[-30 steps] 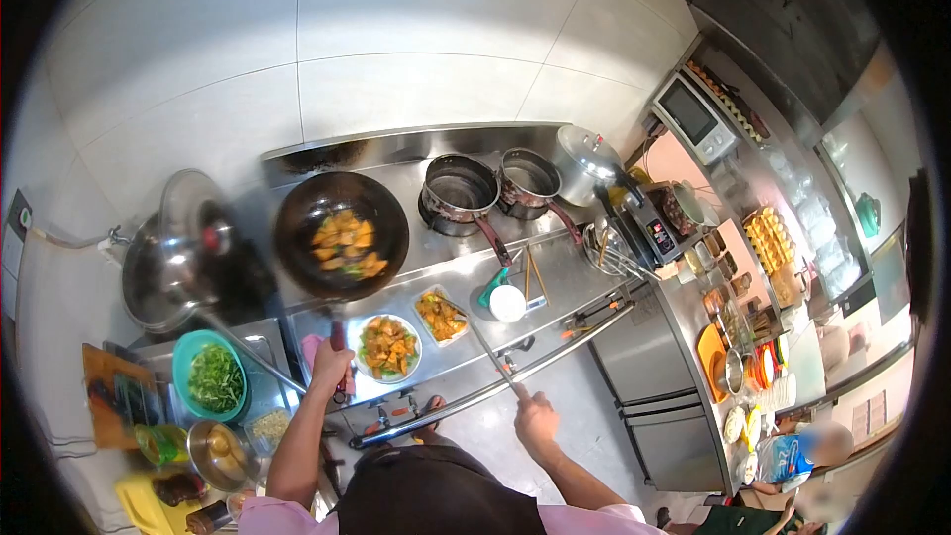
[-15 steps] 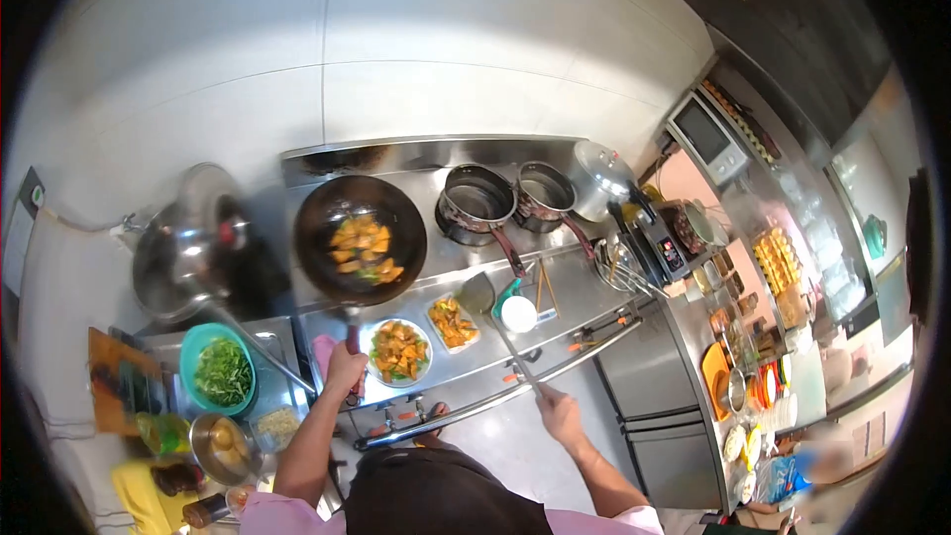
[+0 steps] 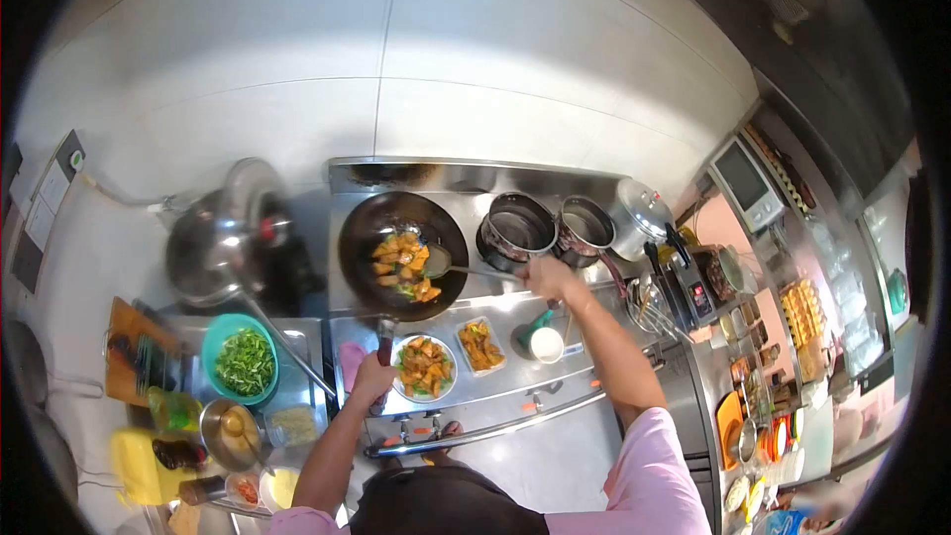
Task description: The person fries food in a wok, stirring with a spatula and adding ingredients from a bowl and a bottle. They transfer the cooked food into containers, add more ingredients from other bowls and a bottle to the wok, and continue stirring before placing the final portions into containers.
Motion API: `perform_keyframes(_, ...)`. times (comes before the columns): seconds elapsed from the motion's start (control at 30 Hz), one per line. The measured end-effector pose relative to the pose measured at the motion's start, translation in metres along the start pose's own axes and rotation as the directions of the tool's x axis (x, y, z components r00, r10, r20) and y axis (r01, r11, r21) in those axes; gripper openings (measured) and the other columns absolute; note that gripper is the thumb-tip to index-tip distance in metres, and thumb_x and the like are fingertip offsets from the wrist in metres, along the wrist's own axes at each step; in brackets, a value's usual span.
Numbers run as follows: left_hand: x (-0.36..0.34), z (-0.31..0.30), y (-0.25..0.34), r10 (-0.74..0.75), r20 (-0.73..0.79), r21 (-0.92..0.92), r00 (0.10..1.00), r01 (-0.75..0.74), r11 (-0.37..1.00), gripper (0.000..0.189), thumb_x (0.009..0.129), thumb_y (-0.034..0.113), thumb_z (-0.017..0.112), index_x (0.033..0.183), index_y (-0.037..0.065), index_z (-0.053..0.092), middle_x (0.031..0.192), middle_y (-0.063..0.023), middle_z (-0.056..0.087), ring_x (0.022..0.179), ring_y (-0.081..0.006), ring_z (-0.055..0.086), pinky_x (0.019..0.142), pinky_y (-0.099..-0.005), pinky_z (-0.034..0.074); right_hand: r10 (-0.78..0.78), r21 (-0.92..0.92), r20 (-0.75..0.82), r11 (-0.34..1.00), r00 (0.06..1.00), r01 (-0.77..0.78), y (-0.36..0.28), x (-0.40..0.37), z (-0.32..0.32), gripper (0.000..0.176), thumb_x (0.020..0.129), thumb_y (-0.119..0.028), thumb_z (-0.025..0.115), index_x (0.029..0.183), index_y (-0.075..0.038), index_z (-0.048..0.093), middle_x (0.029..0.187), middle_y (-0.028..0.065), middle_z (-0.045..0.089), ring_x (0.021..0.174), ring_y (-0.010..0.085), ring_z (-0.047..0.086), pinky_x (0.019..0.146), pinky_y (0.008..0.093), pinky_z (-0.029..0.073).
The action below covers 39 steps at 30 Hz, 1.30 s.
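My left hand (image 3: 372, 378) is closed around the handle of a dark wok (image 3: 359, 243) on the stove. Orange-brown chunks with bits of green (image 3: 401, 260) lie in the middle of the wok. In my right hand (image 3: 548, 280) is a long-handled wok spatula (image 3: 438, 261), its head inside the wok against the right side of the food. Just right of my left hand stands a plate heaped with similar chunks (image 3: 426, 367). Beside it is a small square dish of the same food (image 3: 481, 346). A white cup (image 3: 546, 345) sits below my right forearm.
Two saucepans (image 3: 522, 226) and a pressure cooker (image 3: 641, 208) stand along the back right. Left are a turquoise bowl of chopped greens (image 3: 243, 362), a metal bowl (image 3: 230, 436) and a large lidded pan (image 3: 213, 248). A steel rail (image 3: 495, 433) runs along the stove's front.
My right hand has moved up and left, bringing the spatula from the counter into the wok. My left hand keeps hold of the wok handle. The camera view has shifted.
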<state>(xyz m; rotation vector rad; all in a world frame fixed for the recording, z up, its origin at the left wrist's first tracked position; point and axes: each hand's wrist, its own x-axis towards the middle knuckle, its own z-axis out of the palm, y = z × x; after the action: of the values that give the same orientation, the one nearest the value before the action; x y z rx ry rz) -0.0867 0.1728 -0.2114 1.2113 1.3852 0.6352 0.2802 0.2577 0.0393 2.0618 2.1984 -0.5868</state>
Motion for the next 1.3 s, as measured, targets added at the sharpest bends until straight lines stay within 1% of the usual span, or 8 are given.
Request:
perform_keyframes(0.1,-0.017,-0.012,0.034,-0.066,0.011,0.019,0.998,0.066,0.998,0.008,0.081,0.004,0.058,0.087,0.001,0.053,0.059,-0.0061,0.056,0.043,-0.0177,0.056,0.039,-0.0348,0.044,-0.068,0.287,-0.095,0.953,0.993,0.092,0.047,0.055,0.120,0.031,0.087,-0.021,0.062,0.111,-0.005,0.072,0.093,0.0222,0.072,0.090,0.0340,0.071,0.080,0.0417,0.054)
perform_keyframes(0.2,-0.016,-0.012,0.039,-0.077,0.010,0.037,0.997,0.077,0.996,0.013,0.078,0.009,0.060,0.087,-0.001,0.057,0.061,-0.0099,0.060,0.049,-0.0225,0.061,0.045,-0.0373,0.047,0.020,0.546,-0.123,0.836,0.992,0.051,0.001,0.052,0.172,0.035,0.093,-0.022,0.059,0.123,-0.007,0.066,0.108,0.0215,0.070,0.096,0.0314,0.071,0.084,0.0380,0.053)
perform_keyframes(0.27,-0.016,-0.009,0.036,-0.064,0.019,-0.019,0.998,0.065,0.998,0.014,0.078,0.011,0.061,0.085,-0.001,0.059,0.060,-0.0110,0.060,0.048,-0.0230,0.060,0.044,-0.0378,0.046,0.047,0.603,-0.151,0.796,0.987,0.054,-0.015,0.048,0.184,0.036,0.094,-0.022,0.059,0.127,-0.007,0.064,0.116,0.0215,0.068,0.097,0.0290,0.071,0.086,0.0373,0.052)
perform_keyframes(0.37,-0.027,-0.011,0.054,-0.066,0.038,-0.050,0.997,0.068,0.996,0.011,0.078,0.010,0.060,0.083,0.000,0.058,0.058,-0.0091,0.059,0.044,-0.0208,0.058,0.040,-0.0361,0.043,0.034,0.638,-0.263,0.756,0.964,0.148,-0.014,0.044,0.195,0.034,0.095,-0.020,0.060,0.127,-0.009,0.065,0.080,0.0069,0.070,0.069,0.0121,0.060,0.069,0.0302,0.051)
perform_keyframes(0.77,-0.015,-0.034,0.042,-0.130,0.144,-0.119,0.981,0.147,0.982,0.008,0.081,0.006,0.061,0.078,0.001,0.055,0.056,-0.0062,0.055,0.040,-0.0173,0.054,0.036,-0.0328,0.041,0.157,0.781,-0.052,0.622,0.986,-0.057,0.063,-0.065,0.164,0.034,0.097,-0.021,0.060,0.129,-0.010,0.065,0.077,0.0026,0.063,0.069,0.0091,0.055,0.066,0.0260,0.047)
perform_keyframes(1.0,-0.023,-0.027,0.047,-0.059,0.036,-0.065,0.998,0.062,0.996,0.008,0.080,0.004,0.060,0.087,0.002,0.056,0.060,-0.0071,0.057,0.044,-0.0181,0.056,0.042,-0.0332,0.045,0.274,0.661,-0.033,0.727,0.961,-0.184,0.136,-0.202,0.130,0.031,0.095,-0.022,0.064,0.124,-0.011,0.068,0.077,0.0024,0.063,0.069,0.0090,0.054,0.065,0.0259,0.048)
perform_keyframes(1.1,-0.019,-0.020,0.044,-0.067,0.040,-0.078,0.997,0.070,0.995,0.008,0.080,0.003,0.059,0.087,0.001,0.056,0.061,-0.0073,0.058,0.044,-0.0184,0.055,0.045,-0.0335,0.047,0.214,0.381,-0.078,0.909,0.974,-0.169,0.153,-0.232,0.099,0.035,0.090,-0.019,0.067,0.123,-0.006,0.067,0.089,0.0084,0.074,0.081,0.0120,0.064,0.075,0.0294,0.052)
perform_keyframes(1.3,-0.016,-0.018,0.037,-0.036,0.021,-0.082,0.999,0.037,0.996,0.010,0.077,0.005,0.063,0.081,0.003,0.054,0.059,-0.0054,0.056,0.044,-0.0176,0.056,0.040,-0.0326,0.045,0.135,-0.043,0.005,0.990,0.991,-0.135,0.170,-0.199,0.069,0.033,0.088,-0.031,0.060,0.117,-0.021,0.071,0.095,0.0143,0.073,0.090,0.0338,0.069,0.083,0.0418,0.054)
